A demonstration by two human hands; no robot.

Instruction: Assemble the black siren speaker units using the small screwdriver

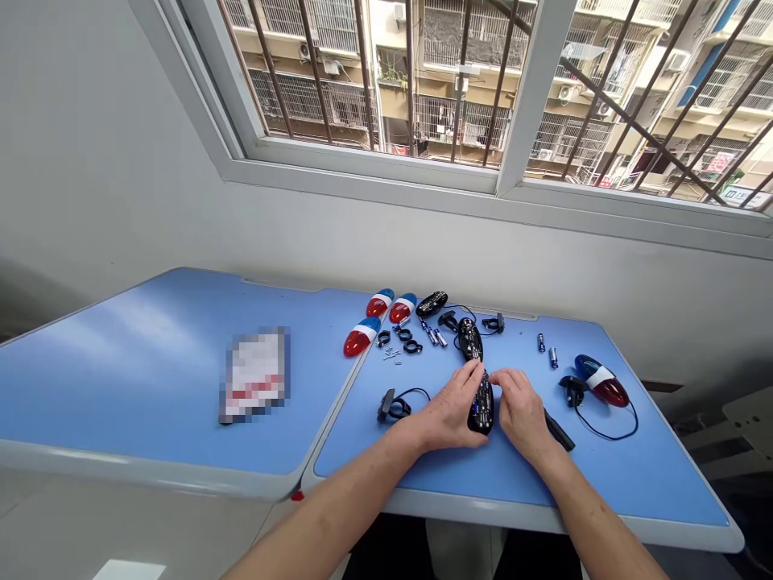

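Observation:
A black oval housing [481, 407] with small parts inside lies on the blue table in front of me. My left hand [454, 407] is wrapped round its left side, thumb at the near end and fingers at the far end. My right hand [520, 409] is at its right edge, fingers bent together in a pinch; what they hold, if anything, is too small to make out. Just beyond is a second black housing [469, 340]. A black handle-like tool [560, 430] lies beside my right wrist. A black clamp [392, 406] with a cable is left of my left hand.
Red, white and blue covers [361, 337], black rings [412, 346], screws [391, 354] and batteries [437, 335] lie at the back left. Farther right are batteries [554, 358] and a cabled light [602, 381]. A blurred packet [257, 374] rests on the left table [150, 370].

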